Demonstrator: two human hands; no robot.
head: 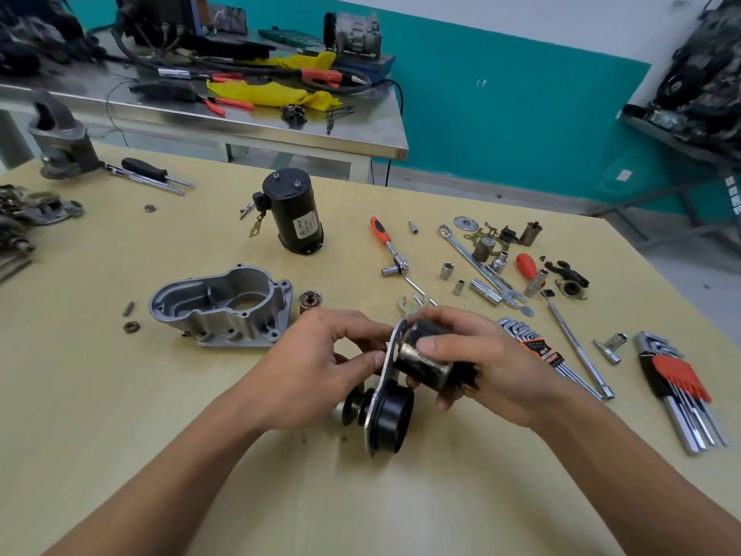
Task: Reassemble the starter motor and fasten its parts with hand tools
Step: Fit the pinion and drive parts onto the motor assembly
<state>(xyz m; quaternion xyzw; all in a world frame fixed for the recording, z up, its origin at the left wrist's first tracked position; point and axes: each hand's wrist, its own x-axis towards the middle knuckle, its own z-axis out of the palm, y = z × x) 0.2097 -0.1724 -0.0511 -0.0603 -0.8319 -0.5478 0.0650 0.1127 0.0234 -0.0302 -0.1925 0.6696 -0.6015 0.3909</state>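
Left hand [320, 355] pinches the plate [385, 381], right hand [485, 365] wraps the dark cylinder [421, 361]: a loose pinch and that black drum [395, 417] could slip off, hitting the table [120, 403].

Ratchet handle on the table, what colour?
The ratchet handle is orange with black trim, on a chrome shaft. Head view.

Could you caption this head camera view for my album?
Left hand and right hand grip a plate-mounted starter assembly over a tool-strewn table.
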